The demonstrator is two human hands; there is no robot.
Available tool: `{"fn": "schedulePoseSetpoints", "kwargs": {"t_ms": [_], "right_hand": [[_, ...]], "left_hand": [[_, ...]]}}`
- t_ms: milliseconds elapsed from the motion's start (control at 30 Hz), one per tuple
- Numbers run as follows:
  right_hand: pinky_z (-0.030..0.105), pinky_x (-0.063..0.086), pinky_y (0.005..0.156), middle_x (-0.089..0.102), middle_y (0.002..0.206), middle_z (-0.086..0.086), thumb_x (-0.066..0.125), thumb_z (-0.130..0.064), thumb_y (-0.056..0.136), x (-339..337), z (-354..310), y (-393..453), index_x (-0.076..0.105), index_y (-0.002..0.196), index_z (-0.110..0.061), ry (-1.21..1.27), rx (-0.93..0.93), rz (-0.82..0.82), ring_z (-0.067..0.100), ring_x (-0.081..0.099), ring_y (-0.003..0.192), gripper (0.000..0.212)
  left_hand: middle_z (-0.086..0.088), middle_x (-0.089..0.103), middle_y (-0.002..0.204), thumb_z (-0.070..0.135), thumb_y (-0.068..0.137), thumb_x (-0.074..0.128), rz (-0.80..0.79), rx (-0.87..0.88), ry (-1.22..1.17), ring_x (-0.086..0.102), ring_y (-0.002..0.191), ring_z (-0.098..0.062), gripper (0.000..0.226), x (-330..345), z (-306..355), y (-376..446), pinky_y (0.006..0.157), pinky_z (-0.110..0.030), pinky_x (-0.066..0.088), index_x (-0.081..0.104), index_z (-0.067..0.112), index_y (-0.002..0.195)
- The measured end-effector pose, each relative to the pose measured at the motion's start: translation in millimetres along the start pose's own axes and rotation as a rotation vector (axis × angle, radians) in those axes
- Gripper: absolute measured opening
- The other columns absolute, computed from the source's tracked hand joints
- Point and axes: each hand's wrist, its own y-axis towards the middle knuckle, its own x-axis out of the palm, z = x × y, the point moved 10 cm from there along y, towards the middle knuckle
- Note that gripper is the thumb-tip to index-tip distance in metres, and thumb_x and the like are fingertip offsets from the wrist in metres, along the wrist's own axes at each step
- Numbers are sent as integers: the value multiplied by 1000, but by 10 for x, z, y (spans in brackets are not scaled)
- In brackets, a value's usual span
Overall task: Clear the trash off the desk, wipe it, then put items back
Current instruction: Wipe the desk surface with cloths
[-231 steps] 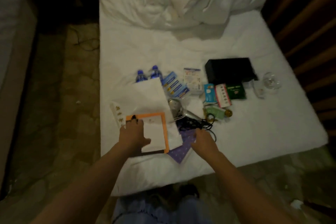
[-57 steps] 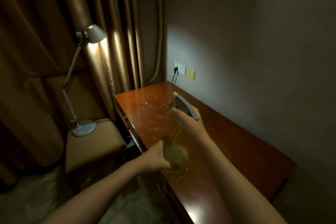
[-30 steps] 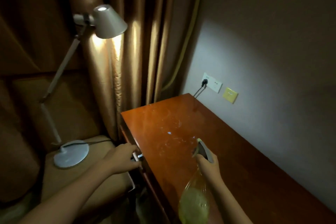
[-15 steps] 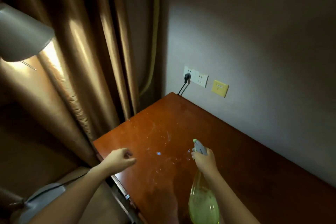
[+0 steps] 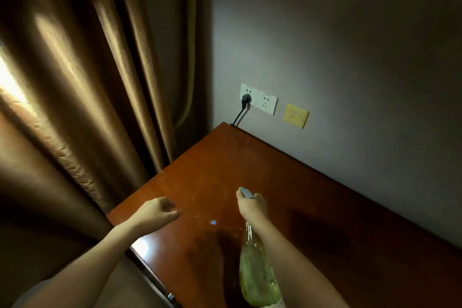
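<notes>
The tabletop [image 5: 312, 207], reddish wood, stood in the corner against the wall, bearing scattered droplets near its left end. The right hand [image 5: 251, 205] gripped the trigger head of a spray bottle [image 5: 255, 275] of yellow-green liquid above it. The left hand [image 5: 157, 211] hovered over the left edge, fingers loosely curled, holding nothing.

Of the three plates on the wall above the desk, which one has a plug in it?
The leftmost white socket plate, nearest the curtain: a black plug sits in it. The other two are free.
</notes>
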Motion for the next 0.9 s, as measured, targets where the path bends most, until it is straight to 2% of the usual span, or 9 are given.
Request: {"fn": "schedulePoseSetpoints", "kwargs": {"t_ms": [133, 300, 400, 467, 533, 633, 767, 833, 900], "right_hand": [[25, 55, 49, 63, 86, 7, 57, -40, 93, 207, -44, 179, 56, 110, -1, 32, 54, -51, 12, 60, 61, 43], [24, 51, 50, 62, 97, 10, 60, -38, 91, 285, -350, 484, 47, 125, -1, 190, 27, -25, 12, 60, 72, 52], [19, 46, 40, 63, 108, 14, 57, -42, 92, 354, -606, 685, 48, 124, 1, 150, 4, 49, 13, 58, 69, 54], [20, 41, 35, 63, 104, 15, 54, -44, 93, 398, -742, 801, 47, 115, 1, 61, -4, 88, 15, 58, 61, 50], [23, 42, 40, 59, 95, 13, 49, -42, 95, 419, -828, 901, 45, 109, -2, -10, 3, 108, 21, 60, 63, 42], [27, 47, 49, 60, 97, 16, 50, -38, 95, 455, -855, 1054, 49, 114, 3, -54, 17, 106, 24, 59, 70, 45], [36, 57, 62, 64, 98, 15, 59, -34, 92, 496, -834, 1101, 50, 108, -2, 81, 34, 64, 23, 61, 79, 37], [33, 56, 61, 63, 93, 11, 62, -32, 91, 548, -846, 1042, 47, 108, -7, 121, 34, 20, 20, 61, 81, 34], [28, 54, 52, 63, 86, 8, 61, -34, 91, 622, -850, 939, 50, 104, -4, 100, 9, 9, 17, 61, 73, 35]], "left_hand": [[4, 62, 110, 40, 88, 61, 3, 15, -42, 58, 95, -9, 34, -95, -145, 71, 78, -19, 43, 60, 19, 114], [5, 64, 104, 39, 87, 63, -6, -91, -76, 58, 93, -9, 31, -150, -612, 146, 75, -18, 43, 62, 19, 111], [7, 62, 96, 38, 87, 63, 0, -130, -96, 57, 89, -8, 27, -174, -782, 214, 70, -17, 38, 63, 20, 107], [7, 62, 96, 38, 87, 64, 1, -130, -96, 56, 89, -8, 24, -191, -823, 276, 69, -17, 37, 62, 22, 105], [7, 61, 96, 37, 87, 64, 9, -127, -98, 56, 89, -8, 23, -235, -840, 341, 68, -15, 38, 62, 22, 105], [7, 62, 96, 37, 87, 63, 8, -94, -123, 58, 88, -8, 24, -288, -818, 446, 72, -17, 42, 62, 22, 105], [10, 60, 91, 37, 86, 64, -1, -84, -162, 57, 83, -5, 19, -259, -831, 499, 66, -10, 40, 60, 25, 100], [10, 59, 89, 37, 86, 65, -7, -92, -164, 55, 81, -4, 20, -226, -852, 497, 63, -7, 37, 61, 25, 101], [11, 60, 87, 37, 86, 65, -13, -110, -177, 55, 80, -4, 21, -187, -897, 475, 62, -6, 37, 61, 24, 101]]}}
